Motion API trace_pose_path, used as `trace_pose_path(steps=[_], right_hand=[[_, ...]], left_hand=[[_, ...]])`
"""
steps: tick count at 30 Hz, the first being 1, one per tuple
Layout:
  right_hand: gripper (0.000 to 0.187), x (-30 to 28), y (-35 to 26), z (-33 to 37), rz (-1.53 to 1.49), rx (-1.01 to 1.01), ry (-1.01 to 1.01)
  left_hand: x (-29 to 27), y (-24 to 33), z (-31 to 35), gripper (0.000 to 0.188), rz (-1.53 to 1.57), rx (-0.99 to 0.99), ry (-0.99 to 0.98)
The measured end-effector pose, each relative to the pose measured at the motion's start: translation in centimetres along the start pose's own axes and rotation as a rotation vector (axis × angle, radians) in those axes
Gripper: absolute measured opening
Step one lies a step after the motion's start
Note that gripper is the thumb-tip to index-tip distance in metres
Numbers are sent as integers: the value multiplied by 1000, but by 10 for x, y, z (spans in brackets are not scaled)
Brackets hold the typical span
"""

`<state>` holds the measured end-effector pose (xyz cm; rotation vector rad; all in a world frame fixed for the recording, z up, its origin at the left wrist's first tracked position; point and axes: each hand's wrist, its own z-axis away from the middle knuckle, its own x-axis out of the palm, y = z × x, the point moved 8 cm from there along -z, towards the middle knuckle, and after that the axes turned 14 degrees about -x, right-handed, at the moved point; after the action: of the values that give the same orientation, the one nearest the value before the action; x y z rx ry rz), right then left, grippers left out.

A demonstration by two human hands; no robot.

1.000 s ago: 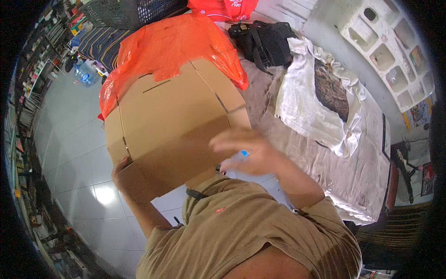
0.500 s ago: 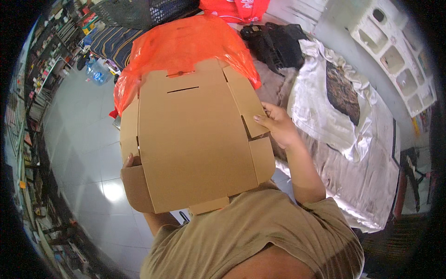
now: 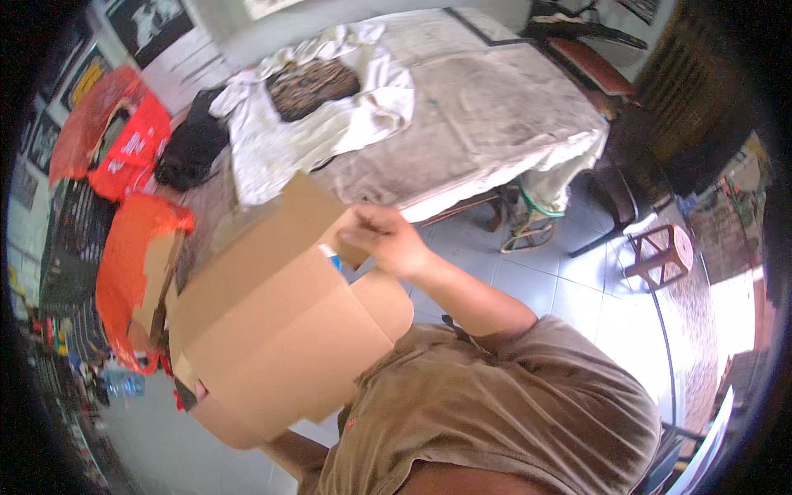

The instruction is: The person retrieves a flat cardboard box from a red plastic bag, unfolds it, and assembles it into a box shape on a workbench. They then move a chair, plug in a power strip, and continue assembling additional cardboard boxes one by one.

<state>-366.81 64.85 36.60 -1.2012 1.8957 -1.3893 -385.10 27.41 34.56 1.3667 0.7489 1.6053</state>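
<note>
A brown cardboard box point(image 3: 272, 330), unfolded into a sheet with flaps and partly blurred, is held tilted before my body. At its right edge my right hand point(image 3: 386, 241) is closed on a side flap, fingers bent around the board. My left forearm point(image 3: 301, 454) reaches under the box's lower left side. The left hand is mostly hidden behind the board; only a small pinkish fingertip shows at the slot by the left flap. Beyond the box's left end, an orange plastic bag point(image 3: 136, 272) lies over more brown cardboard point(image 3: 155, 280).
A table point(image 3: 487, 107) with a stained cover carries a white cloth point(image 3: 384, 95) with a dark brown mass in it, and a black bag point(image 3: 198, 140). At the far left is a red bag point(image 3: 136, 148). A small stool point(image 3: 664, 254) and dark chair point(image 3: 627, 181) stand on the right.
My view has turned right, bringing the table's far end, stool and chair in. The cardboard has swung clear of the orange bag and tilted, still held by both hands.
</note>
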Motion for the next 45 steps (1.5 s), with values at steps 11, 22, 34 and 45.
trace_pose_path(steps=[11,22,34,45], right_hand=[[12,-235,-151,102,-135,-742,1141],[31,-180,10,14,-80,-44,123],[40,-405,-29,-25,1281,195,372],[32,-385,-25,-46,368,181,-82]], left_hand=[[389,-190,104,58,527,-975,-1033],[399,-297,100,55,-66,-829,-955],[447,-295,90,67,-101,-357,-567],[478,-273,10,62,-204,-138,-408]])
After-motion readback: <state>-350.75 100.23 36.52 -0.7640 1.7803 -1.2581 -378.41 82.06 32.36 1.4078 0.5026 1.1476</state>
